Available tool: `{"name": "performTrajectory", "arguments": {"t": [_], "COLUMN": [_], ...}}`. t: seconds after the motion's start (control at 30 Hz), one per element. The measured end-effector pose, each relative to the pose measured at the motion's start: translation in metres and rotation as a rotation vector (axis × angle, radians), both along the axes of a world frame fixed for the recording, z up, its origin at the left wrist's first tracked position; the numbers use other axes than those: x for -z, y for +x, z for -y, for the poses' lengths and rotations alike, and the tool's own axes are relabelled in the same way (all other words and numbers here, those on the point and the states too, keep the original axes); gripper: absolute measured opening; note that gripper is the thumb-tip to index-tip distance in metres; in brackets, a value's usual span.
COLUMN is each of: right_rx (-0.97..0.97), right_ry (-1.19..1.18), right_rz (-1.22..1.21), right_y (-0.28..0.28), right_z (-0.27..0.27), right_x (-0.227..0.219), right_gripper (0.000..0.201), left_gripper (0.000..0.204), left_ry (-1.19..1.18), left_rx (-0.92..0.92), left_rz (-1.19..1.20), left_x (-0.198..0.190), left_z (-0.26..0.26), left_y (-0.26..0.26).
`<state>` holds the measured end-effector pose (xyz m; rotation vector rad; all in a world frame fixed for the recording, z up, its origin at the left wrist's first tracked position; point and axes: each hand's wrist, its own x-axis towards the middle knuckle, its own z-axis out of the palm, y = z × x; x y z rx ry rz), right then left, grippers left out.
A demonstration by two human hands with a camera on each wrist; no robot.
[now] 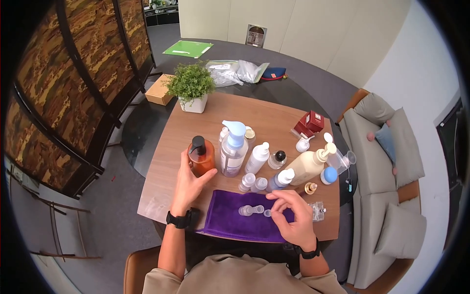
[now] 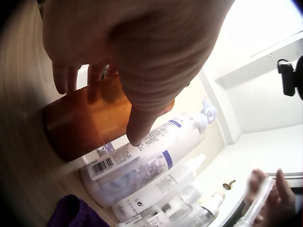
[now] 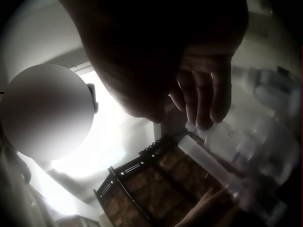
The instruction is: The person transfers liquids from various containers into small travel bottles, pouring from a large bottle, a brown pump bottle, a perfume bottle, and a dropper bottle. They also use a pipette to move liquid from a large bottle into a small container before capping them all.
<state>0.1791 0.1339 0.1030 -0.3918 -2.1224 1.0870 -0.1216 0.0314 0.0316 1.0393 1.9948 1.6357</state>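
My left hand grips an amber pump bottle with a black pump head, upright at the table's left. In the left wrist view the thumb lies along the amber bottle, with the fingers on its far side. Over a purple cloth, my right hand hovers with loosely bent fingers, holding nothing visible. Small clear bottles stand on that cloth, just left of the right hand. A clear tube-like piece appears beyond the fingers in the right wrist view.
Beside the amber bottle stands a clear bottle with a blue pump. Several white and clear bottles crowd the middle, with a cream pump bottle to the right. Red boxes and a potted plant sit farther back.
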Motion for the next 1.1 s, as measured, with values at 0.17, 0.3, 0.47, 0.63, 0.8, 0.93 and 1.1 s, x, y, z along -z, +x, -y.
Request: {"name": "performTrajectory", "arguments": {"t": [0.17,0.3,0.47,0.63,0.8,0.93,1.1], "right_rx": [0.035,0.081,-0.048,-0.158,-0.096,-0.062,0.047], "right_ry": [0.009,0.002,0.037,0.179,-0.082,0.109,-0.014], "right_rz": [-0.022,-0.070,-0.168,-0.077,-0.050,-0.016,0.009], "right_y": [0.013,0.025,0.028,0.005,0.025,0.027,0.039], "right_z": [-0.006,-0.008,0.004,0.038,0.049,0.046,0.052], "right_x": [-0.001,-0.006,-0.029,-0.063,-0.031,-0.042,-0.032], "right_gripper": [0.054,0.048,0.052,0.063,0.054,0.050,0.048], "left_gripper": [0.079,0.072,0.090,0.084,0.078,0.083,0.081], "left_ry": [0.019,0.142,0.228,0.115,0.199,0.140,0.133], "left_rx": [-0.050,-0.100,0.328,0.538,0.492,0.460,0.445], "left_rz": [-0.039,0.002,0.364,-0.085,-0.140,-0.207,-0.254], "left_x": [-0.006,-0.026,-0.038,-0.069,-0.052,-0.042,-0.034], "left_z": [0.001,0.026,0.093,0.107,0.093,0.092,0.083], "left_y": [0.004,0.014,0.039,0.094,0.136,0.150,0.162]}}
